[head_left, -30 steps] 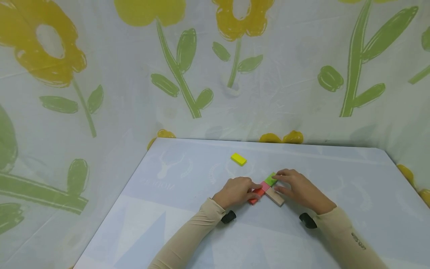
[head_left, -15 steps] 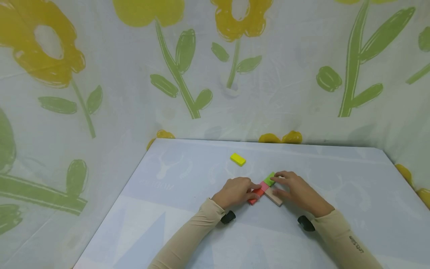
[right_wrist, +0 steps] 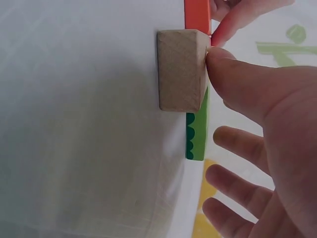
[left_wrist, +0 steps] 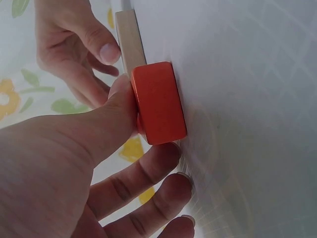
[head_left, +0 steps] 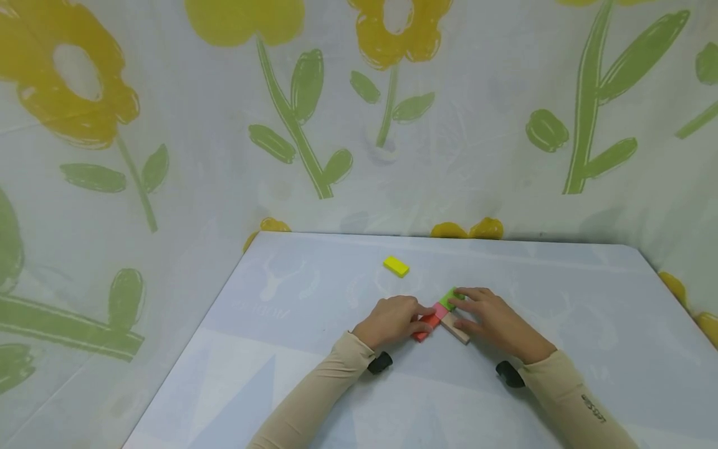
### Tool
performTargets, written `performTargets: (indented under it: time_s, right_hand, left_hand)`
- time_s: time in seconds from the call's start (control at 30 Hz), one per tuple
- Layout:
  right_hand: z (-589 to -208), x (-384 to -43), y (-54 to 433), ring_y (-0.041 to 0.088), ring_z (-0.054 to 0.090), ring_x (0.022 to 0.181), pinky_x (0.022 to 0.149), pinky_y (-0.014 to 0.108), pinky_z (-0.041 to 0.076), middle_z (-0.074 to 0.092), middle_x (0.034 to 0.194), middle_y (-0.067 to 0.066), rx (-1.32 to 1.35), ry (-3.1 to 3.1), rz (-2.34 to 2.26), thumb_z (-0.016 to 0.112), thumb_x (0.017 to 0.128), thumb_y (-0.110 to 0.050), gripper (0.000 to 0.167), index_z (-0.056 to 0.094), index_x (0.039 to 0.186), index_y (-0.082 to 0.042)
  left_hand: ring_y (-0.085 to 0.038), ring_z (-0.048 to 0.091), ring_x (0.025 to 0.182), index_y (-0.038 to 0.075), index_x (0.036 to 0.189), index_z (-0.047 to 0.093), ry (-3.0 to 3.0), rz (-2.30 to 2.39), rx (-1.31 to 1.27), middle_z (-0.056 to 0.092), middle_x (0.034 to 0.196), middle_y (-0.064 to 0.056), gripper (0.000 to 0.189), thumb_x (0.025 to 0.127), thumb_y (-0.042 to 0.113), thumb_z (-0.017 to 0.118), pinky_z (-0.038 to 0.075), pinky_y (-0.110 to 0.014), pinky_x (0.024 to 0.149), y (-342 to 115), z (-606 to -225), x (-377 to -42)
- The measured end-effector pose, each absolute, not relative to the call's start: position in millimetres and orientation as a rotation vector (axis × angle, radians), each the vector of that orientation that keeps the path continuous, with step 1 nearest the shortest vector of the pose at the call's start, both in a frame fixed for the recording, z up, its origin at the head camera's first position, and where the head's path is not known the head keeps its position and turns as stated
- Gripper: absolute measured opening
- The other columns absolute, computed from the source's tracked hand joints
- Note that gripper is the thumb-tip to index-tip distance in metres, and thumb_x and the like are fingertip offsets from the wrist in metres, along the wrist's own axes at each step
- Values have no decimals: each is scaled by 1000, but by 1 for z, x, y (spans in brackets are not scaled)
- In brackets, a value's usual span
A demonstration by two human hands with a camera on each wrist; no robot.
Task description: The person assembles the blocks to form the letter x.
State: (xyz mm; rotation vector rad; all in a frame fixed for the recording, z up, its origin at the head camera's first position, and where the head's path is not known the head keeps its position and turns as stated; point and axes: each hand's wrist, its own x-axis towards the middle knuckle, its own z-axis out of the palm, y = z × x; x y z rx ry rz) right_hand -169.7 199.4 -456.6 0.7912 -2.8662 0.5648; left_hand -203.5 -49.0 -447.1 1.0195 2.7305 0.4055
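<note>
Four-colour pieces form a short diagonal row with a branch in the head view: a red block [head_left: 424, 330], a pink block [head_left: 440, 311], a green block [head_left: 447, 298], and a plain wooden block [head_left: 455, 328] angling off toward the right. My left hand [head_left: 389, 321] holds the red block, thumb on its top and index finger reaching to the pink one. My right hand [head_left: 496, 321] rests its thumb on the wooden block's upper edge, its other fingers loosely spread over the green block. The right wrist view shows the green block's scalloped dark-green side, partly hidden behind the wooden block.
A yellow block [head_left: 396, 266] lies apart, farther back on the pale patterned table [head_left: 314, 293]. Behind the table's back edge hangs a white cloth [head_left: 482, 125] printed with yellow flowers and green leaves. Dark wrist-worn cameras sit under both sleeves.
My right hand has shifted slightly left, its thumb coming over the wooden block and its index finger farther across the green block. My left hand and the blocks stay nearly in place.
</note>
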Motion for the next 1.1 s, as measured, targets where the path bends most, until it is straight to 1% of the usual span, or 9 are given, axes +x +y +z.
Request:
performTargets:
  time_s: [0.23, 0.4, 0.63, 0.83, 1.1]
  right_hand:
    - [-457, -169, 198, 46, 57, 130, 101, 65, 50, 63, 144, 18, 808, -2883, 565, 78, 92, -26, 44, 71, 133, -10]
    - [-454, -167, 197, 45, 60, 126, 97, 65, 51, 65, 141, 18, 828, -2863, 522, 79, 92, -23, 40, 73, 129, -10]
    - [-457, -167, 195, 44, 62, 121, 93, 63, 54, 66, 140, 18, 829, -2844, 449, 80, 90, -22, 40, 74, 127, -10]
    - [-458, -166, 194, 45, 63, 121, 92, 63, 54, 66, 140, 18, 825, -2852, 447, 79, 91, -22, 40, 74, 128, -9]
    - [-459, -165, 192, 46, 63, 120, 91, 64, 54, 67, 140, 17, 825, -2849, 427, 78, 91, -23, 38, 75, 127, -11]
  left_hand:
    - [-6, 41, 66, 27, 140, 66, 2731, 387, 1012, 56, 77, 8, 45, 97, 39, 72, 29, -20, 51, -48, -446, -204]
    - [-6, 42, 66, 28, 140, 66, 2736, 376, 1006, 58, 80, 9, 44, 97, 39, 72, 30, -20, 52, -48, -447, -204]
    - [-6, 43, 67, 28, 139, 66, 2732, 387, 990, 62, 82, 8, 43, 98, 38, 72, 32, -20, 52, -47, -446, -204]
    - [-6, 43, 67, 28, 140, 66, 2732, 373, 984, 58, 80, 9, 43, 98, 38, 72, 32, -20, 52, -47, -446, -204]
    - [-6, 42, 67, 28, 140, 65, 2728, 372, 978, 54, 78, 9, 44, 97, 38, 72, 31, -20, 53, -47, -446, -203]
